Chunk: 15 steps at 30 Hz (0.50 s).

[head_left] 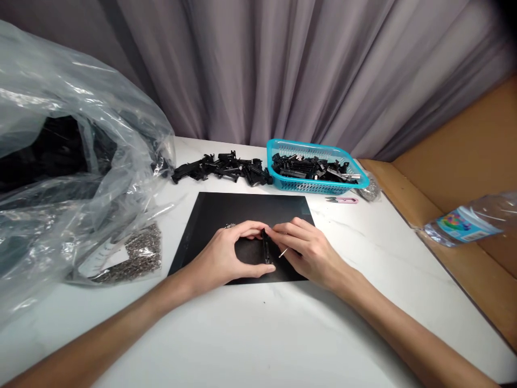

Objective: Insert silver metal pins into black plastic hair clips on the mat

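Over the black mat (pixel 214 210), my left hand (pixel 226 250) grips a narrow black plastic part (pixel 266 249) between thumb and fingers, one end toward me. My right hand (pixel 309 248) is closed, its fingertips touching the far end of that part. From under its fingers sticks out a thin metal rod (pixel 283 252); the rest of it is hidden in the hand. A few small shiny metal pieces (pixel 230 226) lie on the mat behind my left hand.
Several black plastic parts (pixel 226 167) lie heaped at the back, beside a blue basket (pixel 319 187) of similar parts. Pink-handled thread snips (pixel 343 200) lie in front of it. At left are a large clear plastic bag (pixel 133 108) and a bag of small metal pieces (pixel 137 253). A plastic bottle (pixel 464 223) lies at right by cardboard (pixel 464 140).
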{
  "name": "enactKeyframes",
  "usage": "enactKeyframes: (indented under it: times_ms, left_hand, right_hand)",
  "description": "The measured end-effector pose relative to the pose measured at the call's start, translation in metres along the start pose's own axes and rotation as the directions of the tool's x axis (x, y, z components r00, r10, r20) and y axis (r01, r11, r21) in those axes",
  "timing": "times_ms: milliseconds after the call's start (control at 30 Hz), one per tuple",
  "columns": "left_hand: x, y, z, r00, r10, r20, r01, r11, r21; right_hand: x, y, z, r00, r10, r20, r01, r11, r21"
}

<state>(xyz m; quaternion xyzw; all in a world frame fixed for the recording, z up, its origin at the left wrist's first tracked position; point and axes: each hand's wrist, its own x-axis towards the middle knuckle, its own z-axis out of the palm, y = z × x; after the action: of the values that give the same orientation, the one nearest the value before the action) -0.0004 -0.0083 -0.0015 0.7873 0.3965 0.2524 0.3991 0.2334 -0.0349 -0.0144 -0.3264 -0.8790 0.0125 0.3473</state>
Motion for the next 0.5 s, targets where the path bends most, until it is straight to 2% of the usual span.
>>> enactKeyframes:
  times_ms: [267,500]
  left_hand:
    - [0.0016,0.0044,0.0007,1.000,-0.024,-0.009,0.024,0.999,-0.041]
    - [0.0020,0.0072,0.0003,0.999,-0.032,-0.002,0.032,0.998,-0.049]
  right_hand:
    - [0.0000,-0.0007,-0.0006,0.999,-0.038,0.019,0.040,0.996,-0.075]
    - [0.0013,-0.0014,0.0004,0.998,-0.032,0.050,0.035,0.997,-0.068]
